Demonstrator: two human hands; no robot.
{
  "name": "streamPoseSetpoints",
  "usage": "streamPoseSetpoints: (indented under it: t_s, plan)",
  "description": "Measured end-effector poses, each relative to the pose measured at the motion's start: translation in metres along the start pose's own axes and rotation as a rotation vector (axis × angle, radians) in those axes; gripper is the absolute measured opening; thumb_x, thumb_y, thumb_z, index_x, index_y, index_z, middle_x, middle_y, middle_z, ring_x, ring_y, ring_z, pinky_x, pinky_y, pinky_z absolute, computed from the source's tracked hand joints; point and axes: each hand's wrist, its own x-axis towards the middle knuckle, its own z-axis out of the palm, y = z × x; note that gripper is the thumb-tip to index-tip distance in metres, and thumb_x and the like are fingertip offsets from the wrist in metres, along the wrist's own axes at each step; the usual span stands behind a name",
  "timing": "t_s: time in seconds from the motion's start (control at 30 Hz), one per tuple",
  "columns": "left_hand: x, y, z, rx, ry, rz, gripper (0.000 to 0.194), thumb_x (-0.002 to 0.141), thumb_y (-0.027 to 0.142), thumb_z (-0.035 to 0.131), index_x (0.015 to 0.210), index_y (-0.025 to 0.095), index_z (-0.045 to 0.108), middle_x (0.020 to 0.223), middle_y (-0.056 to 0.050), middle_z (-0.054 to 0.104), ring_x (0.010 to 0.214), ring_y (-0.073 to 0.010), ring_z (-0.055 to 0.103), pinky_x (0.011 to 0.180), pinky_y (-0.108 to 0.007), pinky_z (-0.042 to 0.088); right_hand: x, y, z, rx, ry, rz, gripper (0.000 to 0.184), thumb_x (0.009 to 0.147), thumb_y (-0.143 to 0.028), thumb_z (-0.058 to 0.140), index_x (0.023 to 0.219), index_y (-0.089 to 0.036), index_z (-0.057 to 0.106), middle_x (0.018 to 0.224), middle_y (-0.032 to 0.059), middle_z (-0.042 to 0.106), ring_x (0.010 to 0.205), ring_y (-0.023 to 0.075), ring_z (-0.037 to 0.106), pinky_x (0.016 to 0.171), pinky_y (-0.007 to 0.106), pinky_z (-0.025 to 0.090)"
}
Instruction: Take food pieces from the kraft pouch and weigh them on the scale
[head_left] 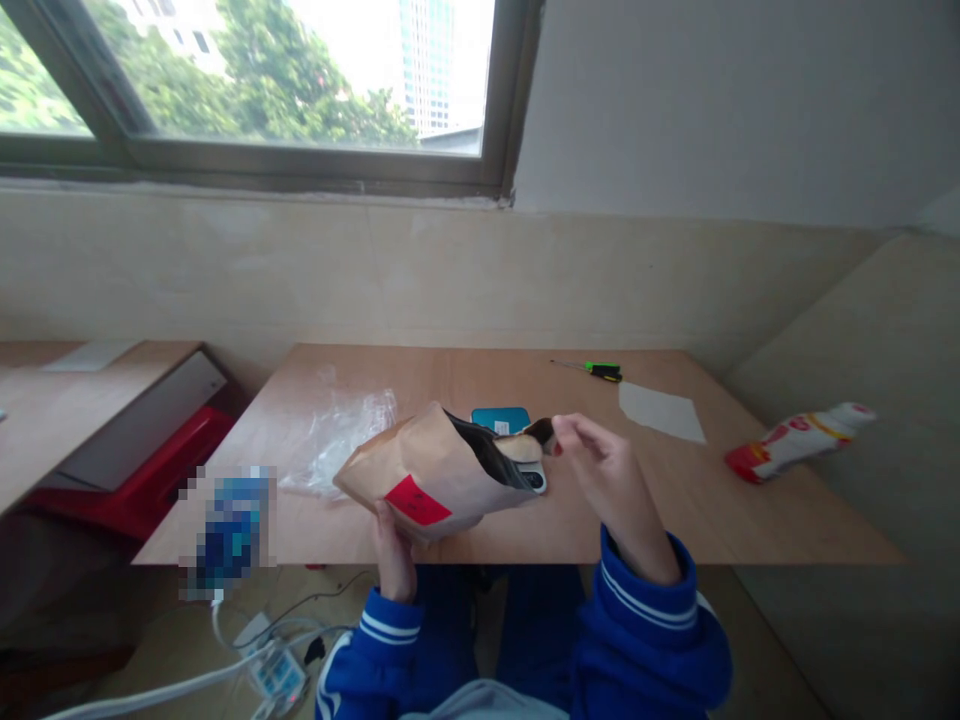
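Daylight from a window point(300, 80) reaches a wooden counter point(465, 552) set against a pale wall point(450, 270), where a person in blue sleeves point(649, 625) handles a brown paper bag point(427, 450) above the near edge. Crumpled clear plastic point(341, 440) lies just left of the bag, while a flat teal object point(499, 416) behind it is partly hidden. A white item with a dark patch point(534, 480) shows at the bag's mouth, whether inside or behind cannot be told. Farther back lie a green-and-black screwdriver point(606, 373) and a sheet of white paper point(661, 412), with a red-and-white bottle point(799, 440) at far right. A blurred-out blue object point(229, 530) sits at the left edge, a white cable point(217, 622) below it. The left hand point(395, 555) grips the bag's lower edge from beneath, thumb near the red label point(418, 500), its other fingers hidden; the right hand point(600, 458), forearm angled up and inward, pinches a brown-and-dark flap point(541, 434) at the open mouth.
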Motion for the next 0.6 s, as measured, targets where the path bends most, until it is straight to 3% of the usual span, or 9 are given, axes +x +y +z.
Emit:
streamPoseSetpoints:
  t_s: [0.1,0.2,0.3,0.4,0.5,0.6]
  plan:
    - [0.0,0.001,0.003,-0.001,0.011,-0.023,0.07,0.077,0.068,0.053,0.127,0.019,0.057,0.125,-0.012,0.063,0.121,-0.0289,0.055,0.105,-0.043,0.042,0.012,0.026,0.005,0.268,0.195,0.129,0.043,0.087,-0.056,0.05,0.067,-0.018,0.061,0.062,0.0009,0.061,0.061,0.0139,0.057,0.062,0.026,0.045]
    - [-0.001,0.002,0.006,-0.007,0.029,-0.046,0.069,0.078,0.068,0.052,0.128,0.02,0.057,0.127,-0.012,0.062,0.121,-0.029,0.055,0.105,-0.044,0.041,0.027,0.069,0.018,0.373,0.231,0.218,0.049,0.082,-0.063,0.052,0.064,-0.018,0.058,0.059,0.0008,0.059,0.058,0.0134,0.056,0.06,0.025,0.045]
    - [-0.003,0.004,0.009,-0.009,0.042,-0.049,0.067,0.081,0.067,0.048,0.129,0.021,0.055,0.129,-0.011,0.061,0.123,-0.0285,0.053,0.106,-0.044,0.041,0.04,0.117,0.04,0.202,0.212,0.312,0.058,0.077,-0.072,0.046,0.066,-0.017,0.059,0.06,0.0017,0.06,0.055,0.0135,0.054,0.055,0.025,0.042]
    - [-0.005,0.006,0.01,0.009,0.05,-0.03,0.066,0.084,0.065,0.045,0.132,0.02,0.053,0.131,-0.012,0.06,0.124,-0.0285,0.053,0.106,-0.045,0.04,0.048,0.153,0.061,-0.046,0.096,0.391,0.062,0.077,-0.074,0.037,0.061,-0.018,0.058,0.063,0.0042,0.064,0.059,0.0168,0.057,0.056,0.026,0.042]
    - [-0.006,0.008,0.009,0.017,0.039,-0.032,0.066,0.085,0.064,0.042,0.134,0.02,0.051,0.132,-0.011,0.059,0.125,-0.0282,0.052,0.107,-0.045,0.039,0.05,0.167,0.074,-0.147,0.045,0.434,0.049,0.076,-0.061,0.052,0.052,-0.018,0.057,0.056,0.0047,0.063,0.065,0.0211,0.06,0.063,0.029,0.043]
    - [-0.004,0.007,0.007,0.002,0.029,-0.034,0.066,0.085,0.065,0.042,0.134,0.021,0.051,0.133,-0.011,0.058,0.125,-0.0268,0.051,0.109,-0.043,0.038,0.051,0.167,0.076,-0.224,0.084,0.457,0.035,0.076,-0.046,0.059,0.054,-0.018,0.059,0.064,0.009,0.066,0.078,0.026,0.063,0.076,0.035,0.044]
